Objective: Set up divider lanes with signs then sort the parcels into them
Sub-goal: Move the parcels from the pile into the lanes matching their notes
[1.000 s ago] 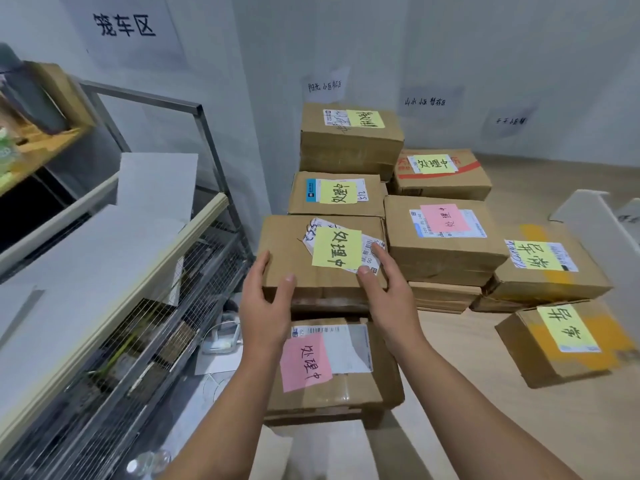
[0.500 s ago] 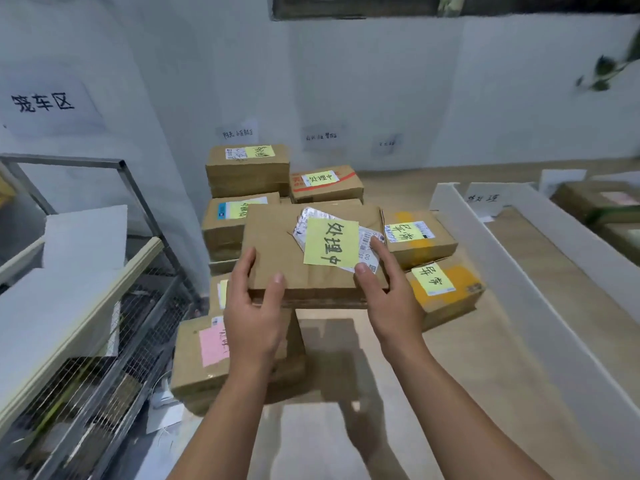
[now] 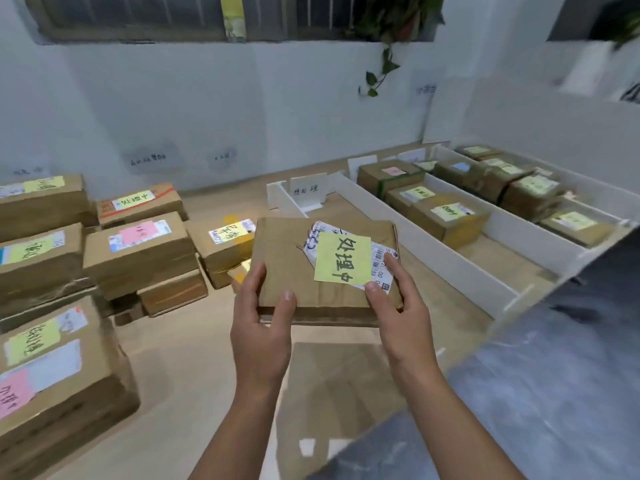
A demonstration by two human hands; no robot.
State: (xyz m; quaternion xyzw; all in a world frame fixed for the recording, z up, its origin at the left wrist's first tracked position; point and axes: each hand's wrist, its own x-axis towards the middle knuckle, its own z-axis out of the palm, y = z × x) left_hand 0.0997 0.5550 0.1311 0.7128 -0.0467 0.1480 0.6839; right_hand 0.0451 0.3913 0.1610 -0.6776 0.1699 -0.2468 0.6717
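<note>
Left hand [image 3: 259, 327] and right hand [image 3: 403, 317] were kept on the parcel [image 3: 287, 268] just as half a second before, each at a near corner. Since then the view had been swung to the right. The wire cart was lost from sight. The pile [image 3: 138, 251], formerly behind the parcel, was shifted to its left. More of the lanes [image 3: 491, 258] was brought in on the right.

One parcel was held. One yellow note [image 3: 343, 259] was stuck over one white label [image 3: 382, 271] on its top. At least eight boxes were counted in the pile, some stacked. At least three long white dividers [image 3: 450, 268] were made out, with one sign [image 3: 308, 194] stood at the far end of the nearest lane. Three boxes [image 3: 446, 220] were lined up in the next lane. About five more were seen in the lane beyond, too blurred for a sure count.

Both hands were partly closed round the parcel's near edge, thumbs laid on top and the other fingers curled beneath. The left thumb was pressed on bare brown paper. The right thumb was set on the label's lower edge, with the forefinger laid along the parcel's right side. The parcel was held flat, top up, above the floor [image 3: 194, 358], between the pile and the lanes.
</note>
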